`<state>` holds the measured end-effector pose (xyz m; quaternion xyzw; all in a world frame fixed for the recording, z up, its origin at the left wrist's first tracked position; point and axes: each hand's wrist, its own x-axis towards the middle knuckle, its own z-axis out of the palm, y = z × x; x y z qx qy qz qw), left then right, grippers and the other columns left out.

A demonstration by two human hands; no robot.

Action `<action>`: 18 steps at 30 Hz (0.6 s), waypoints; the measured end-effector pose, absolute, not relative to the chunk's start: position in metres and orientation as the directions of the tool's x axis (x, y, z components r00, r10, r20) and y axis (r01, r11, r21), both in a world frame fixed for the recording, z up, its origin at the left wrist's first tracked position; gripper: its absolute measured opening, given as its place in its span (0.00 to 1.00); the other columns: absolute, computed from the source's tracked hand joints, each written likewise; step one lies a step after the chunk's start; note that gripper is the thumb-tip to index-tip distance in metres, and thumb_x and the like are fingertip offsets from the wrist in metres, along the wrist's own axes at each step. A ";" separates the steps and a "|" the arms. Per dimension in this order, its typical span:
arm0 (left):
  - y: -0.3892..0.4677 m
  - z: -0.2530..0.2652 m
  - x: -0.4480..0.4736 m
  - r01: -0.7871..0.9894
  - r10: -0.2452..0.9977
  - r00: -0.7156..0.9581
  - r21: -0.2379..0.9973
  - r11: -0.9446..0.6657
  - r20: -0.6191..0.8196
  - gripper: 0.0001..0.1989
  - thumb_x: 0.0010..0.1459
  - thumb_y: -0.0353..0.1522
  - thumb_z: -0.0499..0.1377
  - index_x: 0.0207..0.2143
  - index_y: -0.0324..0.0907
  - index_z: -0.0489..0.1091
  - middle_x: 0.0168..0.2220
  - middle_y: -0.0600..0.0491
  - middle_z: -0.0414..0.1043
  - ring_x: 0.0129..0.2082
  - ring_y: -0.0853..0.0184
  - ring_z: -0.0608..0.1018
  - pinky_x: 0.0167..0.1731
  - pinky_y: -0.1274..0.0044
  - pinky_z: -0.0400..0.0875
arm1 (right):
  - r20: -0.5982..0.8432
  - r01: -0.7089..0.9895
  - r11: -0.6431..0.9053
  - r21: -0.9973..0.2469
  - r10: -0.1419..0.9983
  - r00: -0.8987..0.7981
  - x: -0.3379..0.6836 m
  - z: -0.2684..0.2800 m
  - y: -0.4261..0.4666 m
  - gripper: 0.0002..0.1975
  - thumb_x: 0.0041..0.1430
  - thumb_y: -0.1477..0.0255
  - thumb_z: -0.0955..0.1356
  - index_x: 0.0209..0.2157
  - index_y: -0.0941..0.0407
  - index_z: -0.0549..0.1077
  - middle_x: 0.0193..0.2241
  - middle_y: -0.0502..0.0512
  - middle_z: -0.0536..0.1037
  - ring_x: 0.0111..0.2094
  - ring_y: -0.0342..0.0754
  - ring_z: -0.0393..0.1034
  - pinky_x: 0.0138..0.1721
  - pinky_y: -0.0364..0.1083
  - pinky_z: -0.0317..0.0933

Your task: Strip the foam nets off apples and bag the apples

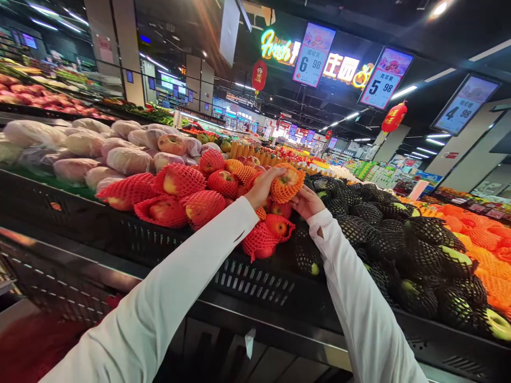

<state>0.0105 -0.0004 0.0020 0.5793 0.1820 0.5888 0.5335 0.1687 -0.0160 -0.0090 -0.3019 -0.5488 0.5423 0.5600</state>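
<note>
Left fingers [276, 173] curled round 1 orange-netted apple [286, 186] — right fingers [305, 197] bent alongside, hold unclear.

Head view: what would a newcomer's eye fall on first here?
Probably the fruit in an orange foam net near the centre, held by the left hand, with the right hand against its other side. Next come the fruits in red nets to its left and the dark heap of black-netted fruits to its right. Above, the glowing "Fresh" sign stands out against the dark ceiling.
</note>
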 end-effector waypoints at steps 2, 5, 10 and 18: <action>0.000 0.001 0.012 -0.470 0.828 0.265 0.816 -0.337 0.494 0.16 0.53 0.42 0.58 0.35 0.37 0.71 0.35 0.49 0.76 0.41 0.63 0.77 0.39 0.75 0.71 | 0.252 -0.278 0.214 -0.936 0.962 -0.109 0.169 -0.010 -0.012 0.15 0.44 0.71 0.75 0.30 0.52 0.64 0.17 0.39 0.66 0.17 0.38 0.61 0.21 0.39 0.60; -0.003 0.002 0.012 -0.474 0.833 0.286 0.826 -0.306 0.473 0.14 0.53 0.40 0.58 0.35 0.38 0.71 0.36 0.49 0.76 0.41 0.62 0.77 0.39 0.75 0.70 | 0.226 -0.272 0.210 -0.939 0.974 -0.028 0.170 -0.008 -0.011 0.17 0.41 0.72 0.75 0.31 0.51 0.64 0.21 0.40 0.72 0.21 0.39 0.68 0.24 0.39 0.64; -0.005 0.003 0.012 -0.391 0.845 0.214 0.835 -0.386 0.490 0.09 0.54 0.36 0.59 0.35 0.39 0.70 0.40 0.51 0.75 0.44 0.63 0.76 0.42 0.76 0.70 | 0.219 -0.273 0.183 -0.945 0.969 -0.110 0.167 -0.001 -0.020 0.20 0.49 0.51 0.69 0.36 0.50 0.67 0.32 0.48 0.77 0.32 0.47 0.75 0.32 0.47 0.72; 0.004 -0.003 0.010 -0.309 0.844 0.296 0.881 -0.358 0.447 0.23 0.58 0.50 0.56 0.36 0.37 0.73 0.29 0.48 0.76 0.30 0.65 0.77 0.32 0.75 0.71 | 0.292 -0.197 0.266 -0.944 0.949 -0.118 0.156 -0.016 -0.021 0.39 0.26 0.75 0.80 0.45 0.49 0.67 0.37 0.47 0.79 0.37 0.47 0.76 0.34 0.45 0.73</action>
